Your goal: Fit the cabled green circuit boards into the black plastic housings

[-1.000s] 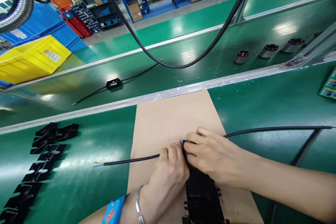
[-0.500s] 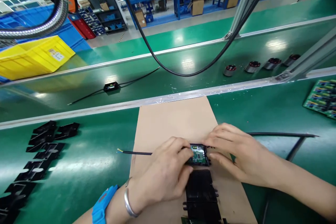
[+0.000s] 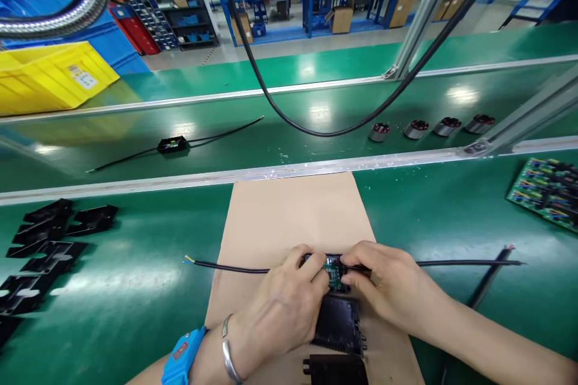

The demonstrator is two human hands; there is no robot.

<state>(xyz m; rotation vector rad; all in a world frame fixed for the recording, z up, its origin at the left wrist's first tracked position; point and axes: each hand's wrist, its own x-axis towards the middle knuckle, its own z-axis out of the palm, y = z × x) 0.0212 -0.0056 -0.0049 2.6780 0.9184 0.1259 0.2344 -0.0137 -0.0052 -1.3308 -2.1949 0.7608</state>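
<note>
1. Just in front of the worker, a small black case (image 3: 342, 290) is lying on a cardboard sheet (image 3: 293, 210) on the green bench (image 3: 149, 277), its circuit board (image 3: 334, 274) showing between the two hands
2. The left hand (image 3: 289, 298) is curling over the case's left end, its grip closed on it, with a black cable (image 3: 230, 267) sticking out beyond and ending in bare coloured wires
3. The right hand (image 3: 386, 274) is bringing thumb and forefinger to the case's right end, slightly parted around another length of cable (image 3: 465, 263); I'm not able to tell whether this grip is clasping cable or case
4. Two black shells (image 3: 338, 325) are lying nearer the worker, below the case
5. Black folded parts (image 3: 93, 221) are sitting to the left, and a wired green panel (image 3: 546, 192) is resting at the far right
6. Four metal cylinders (image 3: 415, 129) are standing beyond the metal rail (image 3: 307, 168)
</note>
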